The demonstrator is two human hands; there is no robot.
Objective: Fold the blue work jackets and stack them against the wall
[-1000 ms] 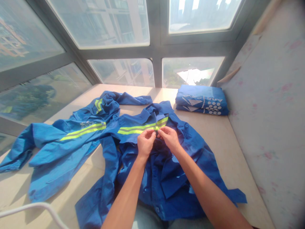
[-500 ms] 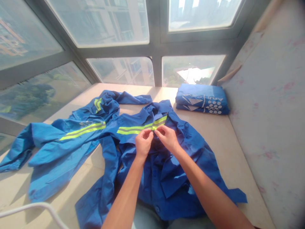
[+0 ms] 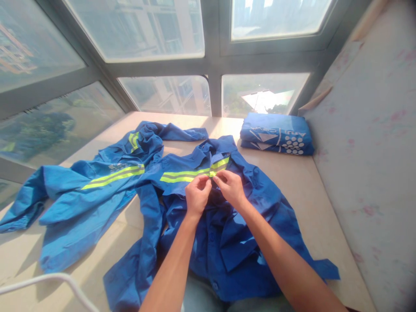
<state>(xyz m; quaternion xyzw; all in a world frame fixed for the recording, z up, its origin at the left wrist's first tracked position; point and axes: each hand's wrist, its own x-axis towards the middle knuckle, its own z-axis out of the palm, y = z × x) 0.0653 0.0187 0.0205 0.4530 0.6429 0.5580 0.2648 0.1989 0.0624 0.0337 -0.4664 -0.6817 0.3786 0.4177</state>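
A blue work jacket point(image 3: 185, 201) with yellow-green reflective stripes is spread in front of me, collar toward the window. My left hand point(image 3: 198, 195) pinches the edge of its front opening, just below the chest stripe. Close beside it, my right hand point(image 3: 231, 187) pinches the other front edge by the stripe's end. The fingertips of both hands nearly meet at the placket; any button between them is hidden. Lower on the front, a few buttons show. The jacket's sleeves lie out to either side.
To the left lies a second blue jacket point(image 3: 87, 208) with similar stripes. A folded blue bundle with white print point(image 3: 276, 133) rests at the back right, by the flowered wall point(image 3: 367, 173). Windows border the pale surface point(image 3: 328, 216). A white cable point(image 3: 61, 277) curves across the lower left.
Both hands stay pinched at the jacket's front edges, with only slight finger movement. The whole view has shifted a little.
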